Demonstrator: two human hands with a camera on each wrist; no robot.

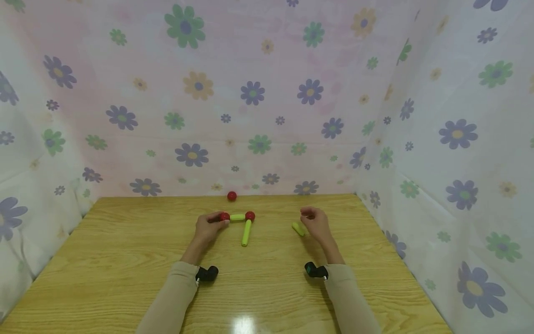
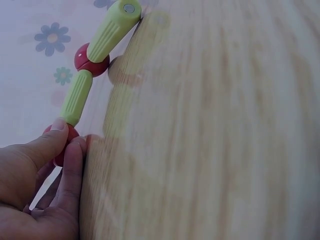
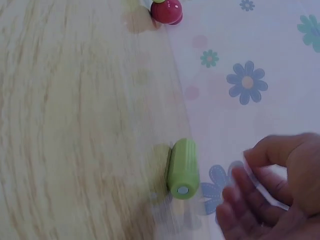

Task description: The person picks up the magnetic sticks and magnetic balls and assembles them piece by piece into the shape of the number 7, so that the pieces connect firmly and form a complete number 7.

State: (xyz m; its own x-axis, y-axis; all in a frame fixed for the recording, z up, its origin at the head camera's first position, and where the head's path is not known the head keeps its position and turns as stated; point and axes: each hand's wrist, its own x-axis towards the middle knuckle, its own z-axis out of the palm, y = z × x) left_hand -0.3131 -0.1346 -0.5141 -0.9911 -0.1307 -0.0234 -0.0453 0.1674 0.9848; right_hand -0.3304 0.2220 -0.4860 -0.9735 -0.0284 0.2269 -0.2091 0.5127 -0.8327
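Note:
My left hand (image 1: 206,228) pinches a red ball (image 1: 225,216) between thumb and fingers, low over the wooden table. From that ball a short green stick (image 1: 238,217) runs to a second red ball (image 1: 250,216). Another green stick (image 1: 246,233) extends from this second ball toward me; in the left wrist view its end shows a round grey metal face. My right hand (image 1: 318,226) hovers by a loose green stick (image 3: 183,170), fingers loosely bent with nothing between them. That stick lies on the table, its grey metal end facing the right wrist camera.
A separate red ball (image 1: 232,196) sits at the back edge of the wooden table (image 1: 125,260). Flower-patterned cloth (image 1: 267,106) hangs behind the table and along both sides. Each wrist carries a small black camera (image 1: 207,273).

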